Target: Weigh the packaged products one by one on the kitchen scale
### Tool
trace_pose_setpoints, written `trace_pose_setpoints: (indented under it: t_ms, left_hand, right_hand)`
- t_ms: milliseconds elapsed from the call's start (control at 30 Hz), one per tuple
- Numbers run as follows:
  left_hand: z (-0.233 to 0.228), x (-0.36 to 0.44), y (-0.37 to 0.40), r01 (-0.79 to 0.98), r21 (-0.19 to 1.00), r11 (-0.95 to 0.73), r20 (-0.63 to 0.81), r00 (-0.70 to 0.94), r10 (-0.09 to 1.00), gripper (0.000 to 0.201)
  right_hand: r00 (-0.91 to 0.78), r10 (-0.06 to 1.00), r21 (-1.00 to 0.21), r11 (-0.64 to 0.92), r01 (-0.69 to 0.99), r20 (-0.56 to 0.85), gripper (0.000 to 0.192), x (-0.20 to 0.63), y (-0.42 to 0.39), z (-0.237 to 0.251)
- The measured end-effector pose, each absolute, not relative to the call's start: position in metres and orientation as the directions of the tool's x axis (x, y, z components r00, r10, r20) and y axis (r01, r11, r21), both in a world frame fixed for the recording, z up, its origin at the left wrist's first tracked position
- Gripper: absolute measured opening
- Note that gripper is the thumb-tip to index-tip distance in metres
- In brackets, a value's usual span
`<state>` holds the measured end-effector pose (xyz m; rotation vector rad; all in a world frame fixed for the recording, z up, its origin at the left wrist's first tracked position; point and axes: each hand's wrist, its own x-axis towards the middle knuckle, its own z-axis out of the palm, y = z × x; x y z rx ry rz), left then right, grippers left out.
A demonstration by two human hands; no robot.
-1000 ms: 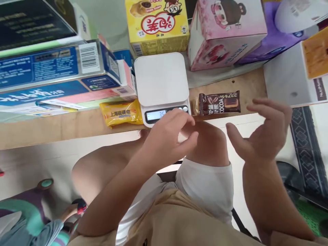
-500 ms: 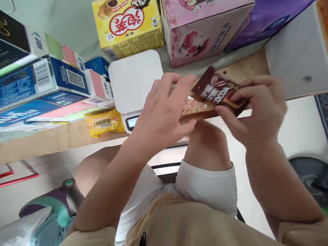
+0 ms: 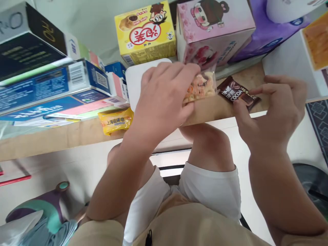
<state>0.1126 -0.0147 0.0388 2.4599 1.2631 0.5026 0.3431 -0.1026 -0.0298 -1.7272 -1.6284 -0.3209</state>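
My left hand (image 3: 164,95) is closed over one end of a clear packet of pale, orange-printed snacks (image 3: 203,85), above the table edge. Its fingers cover part of the packet. Beneath and behind that hand is a white kitchen scale (image 3: 134,77), its display hidden. To the right, a small dark brown cocoa packet (image 3: 233,89) lies low over the wooden tabletop, printed side up. The thumb and index finger of my right hand (image 3: 275,109) pinch its near right part, while the other fingers stay loosely bent.
Left of the scale lies a yellow soap packet (image 3: 115,121). Stacked blue and pastel boxes (image 3: 51,89) fill the left side. Behind stand a yellow snack box (image 3: 146,32), a pink box (image 3: 215,30) and a purple pack (image 3: 271,37). The wooden table edge (image 3: 64,140) runs above my knees.
The cocoa packet has moved right and down, away from the clear packet, and now lies flatter. My left hand has lifted the snack packet's free end. The camera view has shifted slightly.
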Motion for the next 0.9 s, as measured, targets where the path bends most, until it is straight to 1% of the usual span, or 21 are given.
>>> trace_pose_setpoints:
  t_ms: [100,200,267,333,400,467,533,600,633,733,833,900]
  left_hand:
    - [0.044,0.086,-0.003,0.732,0.477,-0.486,0.2,0.448,0.872,0.042]
    - [0.036,0.067,0.006,0.756,0.523,-0.394,0.128,0.388,0.913,0.032]
    - [0.032,0.06,0.007,0.765,0.532,-0.362,0.066,0.389,0.919,0.032]
    - [0.033,0.056,0.006,0.733,0.561,-0.384,0.074,0.418,0.906,0.037]
    - [0.037,0.053,0.003,0.649,0.616,-0.446,0.19,0.427,0.884,0.041]
    - [0.041,0.049,0.0,0.537,0.647,-0.54,0.393,0.372,0.841,0.033]
    - [0.041,0.047,-0.002,0.433,0.62,-0.654,0.59,0.291,0.753,0.021]
    - [0.037,0.046,-0.003,0.347,0.569,-0.745,0.714,0.242,0.657,0.024]
    - [0.033,0.046,-0.004,0.315,0.562,-0.765,0.739,0.226,0.635,0.028]
    - [0.021,0.047,-0.01,0.28,0.578,-0.766,0.757,0.165,0.632,0.032]
    - [0.011,0.049,-0.017,0.305,0.539,-0.785,0.788,0.146,0.598,0.029]
    - [0.009,0.048,-0.021,0.305,0.512,-0.803,0.809,0.142,0.57,0.029]
  right_hand:
    - [0.122,0.755,-0.342,0.141,0.929,0.644,0.021,0.319,-0.095,-0.02]
    - [0.106,0.781,-0.377,0.173,0.91,0.615,0.021,0.297,-0.088,-0.018]
    - [0.092,0.794,-0.376,0.18,0.909,0.601,0.022,0.287,-0.088,-0.016]
    - [0.064,0.795,-0.348,0.191,0.918,0.603,0.024,0.28,-0.09,-0.01]
    - [0.018,0.785,-0.314,0.227,0.922,0.619,0.026,0.272,-0.091,0.002]
    - [-0.026,0.768,-0.308,0.287,0.907,0.64,0.024,0.261,-0.086,0.019]
    - [-0.067,0.736,-0.324,0.375,0.869,0.673,0.019,0.247,-0.074,0.033]
    - [-0.081,0.723,-0.363,0.437,0.823,0.686,0.013,0.232,-0.056,0.039]
    - [-0.072,0.729,-0.394,0.447,0.803,0.68,0.011,0.227,-0.047,0.036]
    - [-0.016,0.76,-0.488,0.433,0.758,0.65,0.013,0.223,-0.027,0.011]
    - [0.031,0.743,-0.504,0.424,0.752,0.669,0.019,0.234,-0.023,-0.019]
    - [0.042,0.747,-0.502,0.402,0.766,0.663,0.02,0.239,-0.023,-0.029]
